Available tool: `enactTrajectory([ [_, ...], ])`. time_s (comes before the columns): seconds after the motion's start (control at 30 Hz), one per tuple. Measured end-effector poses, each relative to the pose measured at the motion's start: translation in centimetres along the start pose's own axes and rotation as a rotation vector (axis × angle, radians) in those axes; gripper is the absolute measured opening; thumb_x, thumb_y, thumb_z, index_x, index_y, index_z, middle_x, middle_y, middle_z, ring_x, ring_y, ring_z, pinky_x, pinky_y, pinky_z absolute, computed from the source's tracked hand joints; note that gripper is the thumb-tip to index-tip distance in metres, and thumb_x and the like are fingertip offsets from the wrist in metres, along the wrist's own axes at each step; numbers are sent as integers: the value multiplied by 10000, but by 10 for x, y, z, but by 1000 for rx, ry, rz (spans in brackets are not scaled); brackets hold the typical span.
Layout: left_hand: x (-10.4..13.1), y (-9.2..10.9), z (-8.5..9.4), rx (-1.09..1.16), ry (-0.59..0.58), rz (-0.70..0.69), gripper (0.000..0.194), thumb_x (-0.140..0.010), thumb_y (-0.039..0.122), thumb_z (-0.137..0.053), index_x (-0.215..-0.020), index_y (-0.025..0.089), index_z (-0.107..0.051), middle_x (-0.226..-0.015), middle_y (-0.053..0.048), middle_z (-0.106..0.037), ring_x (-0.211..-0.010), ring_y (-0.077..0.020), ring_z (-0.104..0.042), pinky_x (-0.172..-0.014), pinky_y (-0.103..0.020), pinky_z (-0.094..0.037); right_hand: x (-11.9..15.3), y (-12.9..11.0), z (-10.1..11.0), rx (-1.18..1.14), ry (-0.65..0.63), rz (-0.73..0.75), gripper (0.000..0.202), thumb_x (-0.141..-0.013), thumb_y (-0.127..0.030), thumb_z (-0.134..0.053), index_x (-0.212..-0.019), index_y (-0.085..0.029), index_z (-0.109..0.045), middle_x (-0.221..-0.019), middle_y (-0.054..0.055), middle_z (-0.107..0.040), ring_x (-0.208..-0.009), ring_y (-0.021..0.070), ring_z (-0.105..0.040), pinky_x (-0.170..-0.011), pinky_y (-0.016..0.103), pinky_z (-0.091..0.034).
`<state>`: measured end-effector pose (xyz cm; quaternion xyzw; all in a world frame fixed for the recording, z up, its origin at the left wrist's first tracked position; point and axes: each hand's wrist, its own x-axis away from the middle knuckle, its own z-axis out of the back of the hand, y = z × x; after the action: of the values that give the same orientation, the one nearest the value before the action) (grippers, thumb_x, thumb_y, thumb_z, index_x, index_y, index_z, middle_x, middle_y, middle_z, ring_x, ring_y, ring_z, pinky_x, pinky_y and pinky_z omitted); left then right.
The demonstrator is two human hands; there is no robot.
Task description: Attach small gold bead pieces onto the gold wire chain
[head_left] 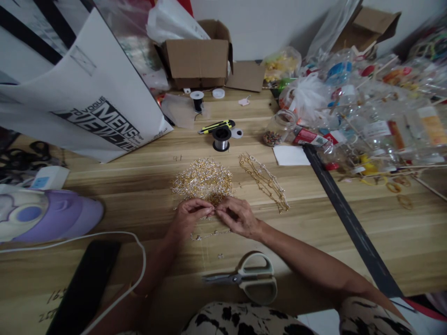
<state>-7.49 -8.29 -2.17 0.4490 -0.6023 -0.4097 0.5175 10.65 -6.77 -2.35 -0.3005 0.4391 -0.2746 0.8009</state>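
Note:
My left hand and my right hand meet at the near edge of a pile of gold and silver chains. Both are pinched, fingertips almost touching, and the small piece between them is too tiny to make out. A thin chain with small charms lies on the table just below my hands. Several gold and silver chains are laid out to the right of the pile. Nearer to me rest scissors with pale handles, their blades pointing left.
Beyond the pile stand a wire spool, a yellow utility knife and a jar of beads. At left are a white bag, a purple device, a white cable and a black phone-like slab. Bagged plastic clutter fills the right.

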Motion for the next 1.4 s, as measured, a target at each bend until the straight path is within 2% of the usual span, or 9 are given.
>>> enactTrajectory([
  [0.47, 0, 1, 1, -78, 37, -70, 100, -603, 227, -766, -637, 162, -699, -685, -7, -684, -658, -131, -608, -644, -231, -485, 1, 3, -2, -23, 34, 5, 69, -893, -167, -536, -873, -155, -601, -738, 55, -621, -660, 141, -561, -605, 259, -473],
  [0.7, 3, 0, 0, -134, 28, -88, 134, -639, 240, -766, -717, 165, -687, -711, -19, -704, -678, -143, -639, -643, -235, -498, 0, 2, 0, -7, 35, 7, 86, -907, -184, -513, -875, -164, -590, -735, 59, -620, -666, 151, -563, -613, 264, -468],
  [0.97, 5, 2, -3, -164, 56, -192, 88, -630, 219, -751, -667, 169, -689, -711, -26, -702, -686, -145, -641, -655, -244, -512, 2, 2, 0, -3, 15, -9, 85, -909, -185, -498, -871, -170, -573, -752, 61, -618, -685, 155, -569, -625, 270, -463],
  [1.4, 3, 3, -3, -176, 36, -234, 67, -656, 230, -733, -666, 169, -707, -723, -39, -678, -709, -152, -617, -651, -246, -488, 2, 4, -2, 4, 25, -14, 93, -905, -180, -492, -855, -168, -570, -735, 52, -609, -663, 148, -555, -612, 266, -455],
])
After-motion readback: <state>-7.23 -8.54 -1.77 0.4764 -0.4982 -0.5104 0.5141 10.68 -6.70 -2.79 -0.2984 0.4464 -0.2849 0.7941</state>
